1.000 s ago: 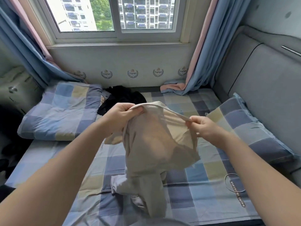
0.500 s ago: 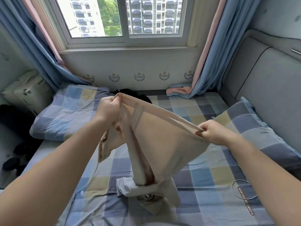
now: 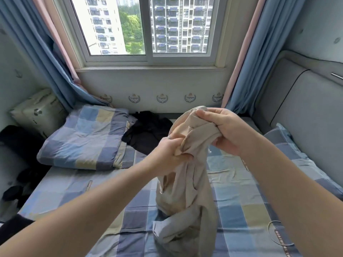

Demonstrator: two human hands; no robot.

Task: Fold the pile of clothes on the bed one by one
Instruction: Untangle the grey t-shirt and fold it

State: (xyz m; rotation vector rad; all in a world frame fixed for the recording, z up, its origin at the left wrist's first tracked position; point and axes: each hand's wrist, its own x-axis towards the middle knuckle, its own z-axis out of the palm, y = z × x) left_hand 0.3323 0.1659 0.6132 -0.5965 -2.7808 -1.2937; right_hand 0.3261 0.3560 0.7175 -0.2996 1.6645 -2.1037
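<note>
A beige garment (image 3: 187, 182) hangs bunched in the air above the bed (image 3: 232, 186), its lower end crumpled on the checked sheet. My right hand (image 3: 222, 130) grips the top of the cloth, fingers curled round a gathered edge. Just below and to the left, my left hand (image 3: 168, 154) holds a fold of the same garment. The two hands are close together. A black piece of clothing (image 3: 148, 132) lies loose on the bed near the window wall, apart from both hands.
A folded checked quilt (image 3: 83, 138) lies at the back left of the bed. A checked pillow (image 3: 289, 151) rests against the grey padded headboard (image 3: 306, 117) on the right. Blue curtains hang at both sides of the window. Dark items lie on the floor at left.
My hands have come together: the garment, held stretched wide between them before, now hangs gathered in a bunch. The right hand moved up and left; the view tilted upward.
</note>
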